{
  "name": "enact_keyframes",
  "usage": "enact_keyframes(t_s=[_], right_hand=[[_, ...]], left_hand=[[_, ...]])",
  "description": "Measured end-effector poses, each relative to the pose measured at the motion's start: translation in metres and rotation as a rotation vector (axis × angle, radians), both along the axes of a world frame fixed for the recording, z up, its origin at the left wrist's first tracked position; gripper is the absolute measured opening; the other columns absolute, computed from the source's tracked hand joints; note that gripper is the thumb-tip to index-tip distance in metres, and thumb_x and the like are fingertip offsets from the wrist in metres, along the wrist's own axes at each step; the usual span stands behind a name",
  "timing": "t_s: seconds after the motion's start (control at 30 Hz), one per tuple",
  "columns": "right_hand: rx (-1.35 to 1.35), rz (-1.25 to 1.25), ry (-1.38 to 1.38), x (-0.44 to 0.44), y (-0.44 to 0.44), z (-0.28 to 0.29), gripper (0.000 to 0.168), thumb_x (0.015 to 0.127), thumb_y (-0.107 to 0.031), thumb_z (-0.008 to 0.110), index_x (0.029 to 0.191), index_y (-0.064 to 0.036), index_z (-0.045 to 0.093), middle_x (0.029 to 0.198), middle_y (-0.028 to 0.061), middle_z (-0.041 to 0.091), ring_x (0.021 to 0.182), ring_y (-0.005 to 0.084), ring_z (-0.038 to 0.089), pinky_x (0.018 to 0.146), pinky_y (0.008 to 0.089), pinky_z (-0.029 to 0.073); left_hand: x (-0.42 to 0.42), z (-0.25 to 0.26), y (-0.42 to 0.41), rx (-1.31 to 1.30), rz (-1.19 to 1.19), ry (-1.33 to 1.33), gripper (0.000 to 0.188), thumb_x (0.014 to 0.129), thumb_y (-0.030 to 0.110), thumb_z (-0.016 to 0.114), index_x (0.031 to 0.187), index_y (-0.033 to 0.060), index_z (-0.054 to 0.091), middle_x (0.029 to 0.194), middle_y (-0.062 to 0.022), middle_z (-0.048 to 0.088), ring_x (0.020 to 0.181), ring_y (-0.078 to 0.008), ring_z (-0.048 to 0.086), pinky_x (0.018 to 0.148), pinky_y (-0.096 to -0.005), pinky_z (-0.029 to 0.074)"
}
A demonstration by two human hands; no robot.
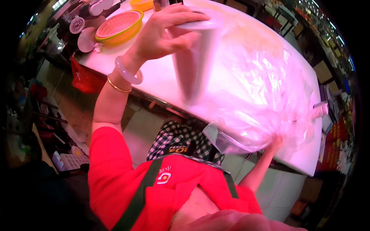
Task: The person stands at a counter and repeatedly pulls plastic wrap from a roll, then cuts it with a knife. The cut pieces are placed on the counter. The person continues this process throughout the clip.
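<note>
My left hand (170, 34), with a pale bangle and a gold-coloured bracelet at its wrist, grips the top end of a thick roll of clear plastic film (193, 69). The roll stands roughly upright on the white table (156, 69). Thumb and fingers lie on either side of its upper rim. A wide loose sheet of clear plastic film (245, 124) spreads over the table to the right, part of it hanging past the near edge. My right hand (276, 141) holds this sheet bunched near that edge; its fingers are blurred and partly covered by the plastic.
A pink basket inside a yellow one (120, 27) stands at the table's far left, near a metal machine part with a perforated disc (77, 24). A red plastic bag (83, 76) hangs by the left edge. At the right edge lies a pale cylindrical roll (320, 111).
</note>
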State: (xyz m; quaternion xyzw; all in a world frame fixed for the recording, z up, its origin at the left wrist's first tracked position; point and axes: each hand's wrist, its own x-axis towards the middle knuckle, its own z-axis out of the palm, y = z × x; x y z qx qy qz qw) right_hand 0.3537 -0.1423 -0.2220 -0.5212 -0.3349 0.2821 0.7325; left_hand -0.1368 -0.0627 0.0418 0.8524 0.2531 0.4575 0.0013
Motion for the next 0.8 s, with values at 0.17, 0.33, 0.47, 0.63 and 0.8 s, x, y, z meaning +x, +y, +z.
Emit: enact_keyframes(t_s=[0.17, 0.33, 0.47, 0.63, 0.8], right_hand=[[-0.094, -0.119, 0.075, 0.010, -0.007, 0.002, 0.040, 0.090, -0.015, 0.039, 0.124, 0.004, 0.045, 0.114, 0.0189, 0.053, 0.104, 0.0308, 0.054, 0.090, 0.0420, 0.047], [0.132, 0.102, 0.227, -0.018, -0.004, 0.038, 0.042, 0.091, -0.022, 0.038, 0.122, 0.007, 0.045, 0.118, 0.0172, 0.052, 0.108, 0.0294, 0.052, 0.092, 0.0413, 0.045], [0.102, 0.124, 0.205, -0.026, -0.007, 0.049, 0.040, 0.090, -0.019, 0.038, 0.119, 0.006, 0.048, 0.115, 0.0163, 0.055, 0.108, 0.0270, 0.053, 0.093, 0.0395, 0.044], [0.109, 0.293, 0.082, -0.034, 0.001, 0.058, 0.037, 0.090, -0.021, 0.040, 0.114, 0.004, 0.053, 0.098, 0.0088, 0.058, 0.086, 0.0178, 0.055, 0.079, 0.0302, 0.044], [0.211, 0.443, -0.055, -0.089, 0.028, 0.120, 0.031, 0.085, -0.012, 0.049, 0.110, 0.005, 0.057, 0.100, 0.0084, 0.058, 0.077, 0.0117, 0.052, 0.072, 0.0242, 0.043]], left_hand=[[0.003, 0.006, -0.004, -0.053, 0.095, 0.099, 0.035, 0.077, 0.009, 0.052, 0.109, -0.0008, 0.059, 0.112, -0.0101, 0.060, 0.107, -0.0221, 0.052, 0.095, -0.0349, 0.038], [0.019, 0.005, -0.009, 0.120, 0.013, 0.159, 0.032, 0.086, 0.015, 0.051, 0.113, -0.0018, 0.055, 0.115, -0.0110, 0.059, 0.112, -0.0269, 0.050, 0.098, -0.0365, 0.037], [0.013, -0.019, -0.001, 0.350, 0.169, -0.019, 0.035, 0.091, 0.021, 0.049, 0.115, -0.0032, 0.053, 0.114, -0.0132, 0.059, 0.107, -0.0295, 0.055, 0.090, -0.0358, 0.044], [-0.031, -0.039, 0.013, 0.131, 0.764, 0.128, 0.028, 0.081, 0.012, 0.059, 0.107, 0.0065, 0.062, 0.102, -0.0131, 0.062, 0.087, -0.0287, 0.060, 0.076, -0.0330, 0.050], [-0.035, 0.019, 0.042, 0.036, 0.843, 0.219, 0.023, 0.090, 0.026, 0.047, 0.089, 0.0056, 0.057, 0.081, -0.0123, 0.060, 0.073, -0.0307, 0.059, 0.063, -0.0373, 0.047]])
